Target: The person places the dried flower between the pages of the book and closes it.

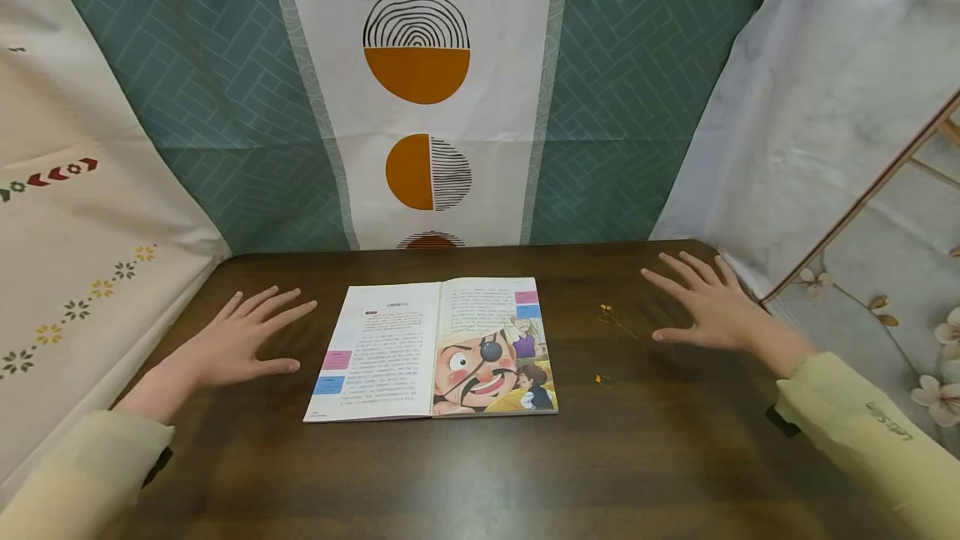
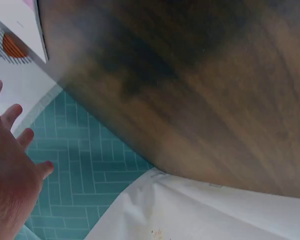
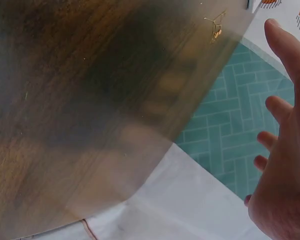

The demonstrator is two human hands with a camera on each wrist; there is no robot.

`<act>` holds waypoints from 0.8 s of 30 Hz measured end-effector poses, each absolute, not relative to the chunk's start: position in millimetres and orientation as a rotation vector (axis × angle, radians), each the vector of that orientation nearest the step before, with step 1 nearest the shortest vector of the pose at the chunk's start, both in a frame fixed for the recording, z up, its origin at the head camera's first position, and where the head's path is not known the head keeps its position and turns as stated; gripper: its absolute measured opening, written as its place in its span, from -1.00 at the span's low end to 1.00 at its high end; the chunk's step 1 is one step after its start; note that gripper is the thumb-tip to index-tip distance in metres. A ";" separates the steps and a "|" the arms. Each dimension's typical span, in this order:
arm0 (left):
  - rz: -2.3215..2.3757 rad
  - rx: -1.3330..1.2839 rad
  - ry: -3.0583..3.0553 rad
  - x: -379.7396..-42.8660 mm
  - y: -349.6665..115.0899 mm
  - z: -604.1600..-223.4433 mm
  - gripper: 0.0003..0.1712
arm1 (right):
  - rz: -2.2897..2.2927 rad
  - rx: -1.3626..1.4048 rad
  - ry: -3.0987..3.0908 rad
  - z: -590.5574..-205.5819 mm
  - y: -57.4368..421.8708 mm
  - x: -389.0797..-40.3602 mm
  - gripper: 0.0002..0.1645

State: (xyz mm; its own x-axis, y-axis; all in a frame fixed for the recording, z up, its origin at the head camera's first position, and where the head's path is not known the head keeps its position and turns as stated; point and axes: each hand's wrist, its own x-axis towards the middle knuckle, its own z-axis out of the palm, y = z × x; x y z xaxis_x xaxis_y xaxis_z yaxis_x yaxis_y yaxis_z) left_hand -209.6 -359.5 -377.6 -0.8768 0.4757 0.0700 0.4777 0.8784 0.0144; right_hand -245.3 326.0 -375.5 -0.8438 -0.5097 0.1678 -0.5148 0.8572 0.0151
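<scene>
An open book (image 1: 393, 357) lies flat on the dark wooden table (image 1: 480, 473), its right page showing a cartoon pirate with an eye patch. To its left, my left hand (image 1: 243, 340) hovers with fingers spread, apart from the book. My right hand (image 1: 701, 307) is held out on the far right, fingers likewise spread and touching nothing. The left wrist view has the left hand (image 2: 12, 170) at its edge, with a corner of the book (image 2: 25, 25) at top left. In the right wrist view the right hand (image 3: 290, 135) appears over the table's edge.
Small yellow flower sprigs (image 1: 611, 315) mark the tabletop between the book and the right hand. A green and white patterned cloth (image 1: 442, 123) hangs behind the table. Light cloths hang on the left (image 1: 90, 257) and right (image 1: 832, 148).
</scene>
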 end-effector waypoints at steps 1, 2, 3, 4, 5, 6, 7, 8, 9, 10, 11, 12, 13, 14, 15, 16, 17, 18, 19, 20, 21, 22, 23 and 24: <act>-0.046 -0.760 -2.981 -208.4 -359.0 -379.3 0.02 | 0.041 0.797 -2.868 -376.0 325.6 -245.8 0.14; -0.049 -0.760 -2.982 -207.5 -358.5 -381.1 0.01 | 0.034 0.799 -2.872 -376.3 325.3 -246.2 0.14; -0.053 -0.758 -2.981 -206.4 -358.1 -382.8 0.00 | 0.026 0.799 -2.876 -376.7 325.2 -246.8 0.15; -0.057 -0.761 -2.978 -205.3 -357.8 -384.3 0.00 | 0.025 0.798 -2.881 -377.1 325.1 -247.3 0.15; -0.056 -0.765 -2.973 -204.2 -357.5 -385.7 0.00 | 0.022 0.797 -2.887 -377.7 325.1 -247.6 0.15; -0.058 -0.767 -2.972 -203.1 -357.0 -387.4 -0.01 | 0.022 0.798 -2.891 -378.1 325.2 -247.7 0.15; -0.067 -0.775 -2.964 -202.2 -356.5 -388.9 -0.02 | 0.020 0.799 -2.896 -378.6 325.4 -247.7 0.15; -0.088 -0.777 -2.963 -201.3 -355.7 -390.4 -0.02 | 0.022 0.799 -2.898 -379.1 325.7 -247.5 0.14; -0.132 -0.772 -2.975 -200.3 -354.6 -391.3 -0.03 | 0.022 0.799 -2.902 -379.5 326.1 -247.3 0.14; -0.192 -0.767 -2.998 -199.4 -353.4 -392.2 -0.02 | 0.027 0.802 -2.903 -380.0 326.3 -246.9 0.13; -0.263 -0.756 -3.028 -198.7 -351.8 -392.8 0.00 | 0.031 0.807 -2.903 -380.8 326.6 -246.4 0.13; -0.347 -0.736 -3.064 -198.0 -349.8 -393.1 0.03 | 0.035 0.812 -2.904 -381.6 326.6 -245.8 0.12; -0.425 -0.716 -3.096 -197.7 -347.8 -393.5 0.06 | 0.035 0.814 -2.907 -382.4 326.5 -245.1 0.12; -0.501 -0.688 -3.132 -197.3 -345.5 -393.8 0.09 | 0.039 0.817 -2.911 -383.5 326.3 -244.3 0.12; -0.566 -0.671 -3.157 -196.5 -343.3 -394.3 0.12 | 0.042 0.820 -2.917 -385.0 326.1 -243.6 0.11; -0.613 -0.665 -3.177 -195.7 -341.1 -395.5 0.14 | 0.045 0.823 -2.921 -386.8 325.7 -243.0 0.11; -0.634 -0.663 -3.186 -195.0 -338.9 -397.0 0.14 | 0.051 0.824 -2.930 -388.4 325.3 -242.5 0.11; -0.645 -0.666 -3.189 -193.9 -336.9 -398.6 0.13 | 0.053 0.824 -2.938 -389.7 324.8 -242.3 0.11; -0.650 -0.682 -3.186 -192.9 -335.2 -400.5 0.11 | 0.054 0.826 -2.942 -390.9 324.3 -242.4 0.11; -0.656 -0.697 -3.180 -191.2 -333.4 -402.0 0.09 | 0.055 0.830 -2.945 -391.9 323.6 -242.8 0.11; -0.663 -0.709 -3.175 -189.6 -331.9 -403.6 0.07 | 0.055 0.833 -2.948 -392.9 323.1 -243.5 0.10; -0.665 -0.714 -3.172 -188.4 -330.3 -405.1 0.05 | 0.053 0.836 -2.950 -393.3 322.3 -244.1 0.10; -0.664 -0.718 -3.165 -187.3 -328.9 -406.5 0.03 | 0.047 0.840 -2.953 -393.5 321.5 -244.9 0.10; -0.672 -0.718 -3.166 -186.0 -327.5 -407.7 0.01 | 0.036 0.845 -2.956 -393.8 320.9 -245.7 0.09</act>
State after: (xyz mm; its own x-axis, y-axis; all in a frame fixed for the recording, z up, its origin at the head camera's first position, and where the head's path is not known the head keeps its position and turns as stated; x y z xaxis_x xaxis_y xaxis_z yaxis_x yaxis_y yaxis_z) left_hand -186.0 -327.5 -407.7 -0.8919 0.4455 -0.0775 0.3756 0.8253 0.4216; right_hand -245.7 320.9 -393.8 -0.8470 -0.5268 0.0709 -0.5284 0.8490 -0.0043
